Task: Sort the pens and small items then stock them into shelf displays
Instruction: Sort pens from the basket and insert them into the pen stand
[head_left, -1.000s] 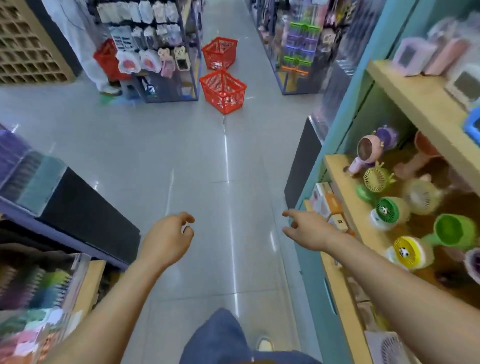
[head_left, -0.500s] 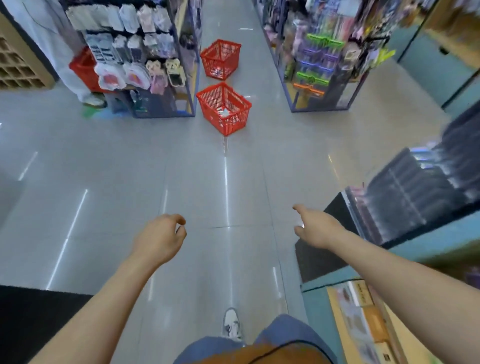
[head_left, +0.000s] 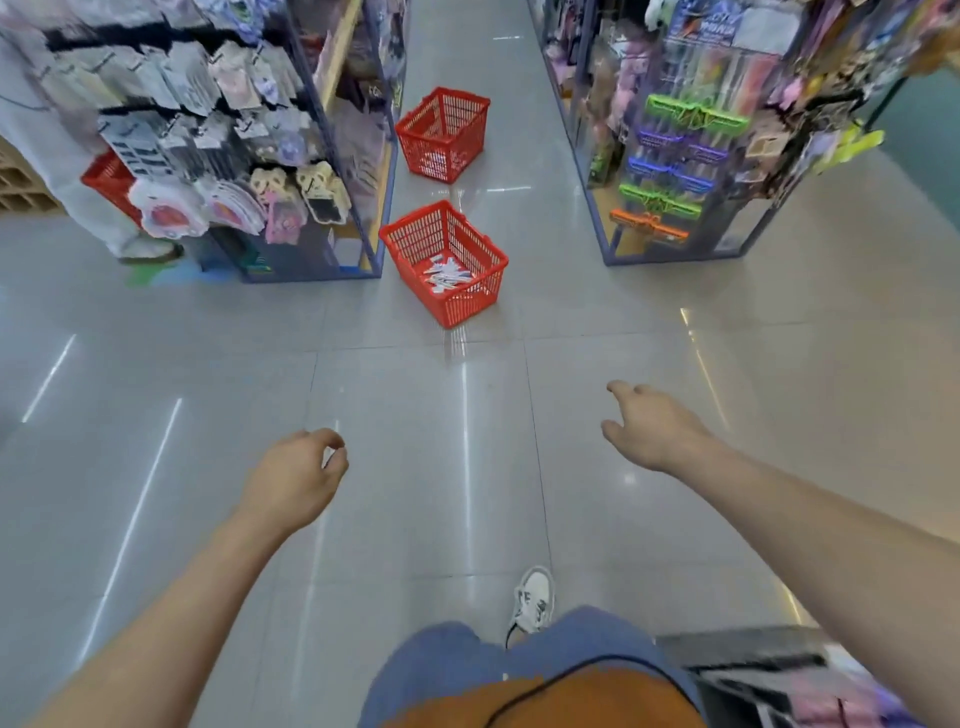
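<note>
1. Left hand (head_left: 296, 478): fingers loosely curled, holding nothing.
2. Right hand (head_left: 652, 434): fingers relaxed and slightly spread, empty.
3. Near basket (head_left: 470, 304): stands on the floor ahead, just beside the end corner of the left rack (head_left: 311, 277). Small packets (head_left: 448, 274) lie on its bottom.
4. Packets probably light, thin and slippery: pinch them by the edges. The basket looks rigid: lift it by the rim.
5. Far basket (head_left: 441, 150): contents unclear.

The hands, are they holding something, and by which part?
Nothing is held. The left hand is loosely curled and empty; the right hand is open and empty.
</note>
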